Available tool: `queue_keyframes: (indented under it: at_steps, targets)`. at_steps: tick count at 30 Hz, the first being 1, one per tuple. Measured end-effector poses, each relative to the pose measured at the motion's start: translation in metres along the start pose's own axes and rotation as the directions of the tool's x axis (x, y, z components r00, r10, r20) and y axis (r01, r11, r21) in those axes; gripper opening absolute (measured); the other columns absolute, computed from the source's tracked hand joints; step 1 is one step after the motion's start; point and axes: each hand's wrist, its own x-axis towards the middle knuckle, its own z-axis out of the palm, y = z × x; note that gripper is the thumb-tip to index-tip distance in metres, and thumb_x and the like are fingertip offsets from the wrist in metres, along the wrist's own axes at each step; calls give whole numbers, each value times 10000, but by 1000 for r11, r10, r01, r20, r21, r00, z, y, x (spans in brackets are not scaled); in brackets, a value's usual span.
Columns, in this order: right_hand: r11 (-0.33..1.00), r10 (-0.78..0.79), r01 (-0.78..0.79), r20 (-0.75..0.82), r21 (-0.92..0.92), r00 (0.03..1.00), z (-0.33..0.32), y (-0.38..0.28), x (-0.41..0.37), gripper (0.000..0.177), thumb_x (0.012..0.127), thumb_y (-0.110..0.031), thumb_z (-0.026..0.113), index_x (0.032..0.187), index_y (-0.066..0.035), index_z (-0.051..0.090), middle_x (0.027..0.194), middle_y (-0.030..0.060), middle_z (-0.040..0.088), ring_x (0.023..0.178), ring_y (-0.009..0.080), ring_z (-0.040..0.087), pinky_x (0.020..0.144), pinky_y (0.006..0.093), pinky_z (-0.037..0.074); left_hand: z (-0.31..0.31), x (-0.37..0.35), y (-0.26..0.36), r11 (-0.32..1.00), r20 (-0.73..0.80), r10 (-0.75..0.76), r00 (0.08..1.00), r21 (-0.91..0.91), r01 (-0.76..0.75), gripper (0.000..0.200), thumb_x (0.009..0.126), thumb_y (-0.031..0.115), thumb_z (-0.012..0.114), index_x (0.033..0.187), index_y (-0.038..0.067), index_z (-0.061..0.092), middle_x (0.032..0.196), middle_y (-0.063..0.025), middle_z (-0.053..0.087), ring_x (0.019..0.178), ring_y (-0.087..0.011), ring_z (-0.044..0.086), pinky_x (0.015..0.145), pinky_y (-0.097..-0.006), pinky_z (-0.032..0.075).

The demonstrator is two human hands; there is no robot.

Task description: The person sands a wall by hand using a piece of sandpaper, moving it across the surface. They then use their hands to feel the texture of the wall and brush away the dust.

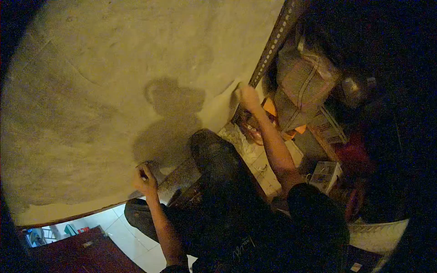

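A large pale, wrinkled surface [100,91], which looks like cloth, spreads across the left and middle of the view. At its lower edge, my left hand [145,180] has its fingers curled, with a small dark spot between them that is too blurred to name. My right hand [249,98] is closed at the right edge of the pale surface, beside a dark border with a row of light dashes [273,43]. Whatever it grips cannot be made out. Creases run near this hand. My shadow falls on the surface between both hands.
My dark-clothed knees and legs [218,159] lie below the pale surface. To the right are a wrapped bag [309,77], orange pieces [269,107] and a small box [325,175]. Light floor tiles [132,234] and a dark red panel [91,255] show at lower left.
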Motion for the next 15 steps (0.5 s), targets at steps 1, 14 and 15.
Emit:
queue_keyframes:
  at_steps: [1,14,15]
  targets:
    - [994,86,-77,-120,83,989,-7,17,5,199,878,-222,542,891,-24,540,808,217,613,762,424,615,679,496,496,0,2,3,999,-36,38,999,-32,-40,208,922,235,597,883,45,672,663,-71,597,561,-166,499,533,-307,405]
    - [970,112,-98,-53,220,992,51,-79,-33,209,855,-240,550,872,-31,546,806,230,621,722,407,625,609,519,498,7,2,11,996,-39,60,997,64,-57,281,926,278,589,794,33,632,641,-105,570,542,-230,500,519,-349,391]
    - [938,93,-79,-25,338,995,69,-85,-42,207,855,-242,548,868,-35,548,819,223,621,723,407,625,601,511,501,9,-1,9,996,-26,63,998,62,-61,281,926,278,589,794,33,632,641,-105,570,542,-230,500,519,-349,391]
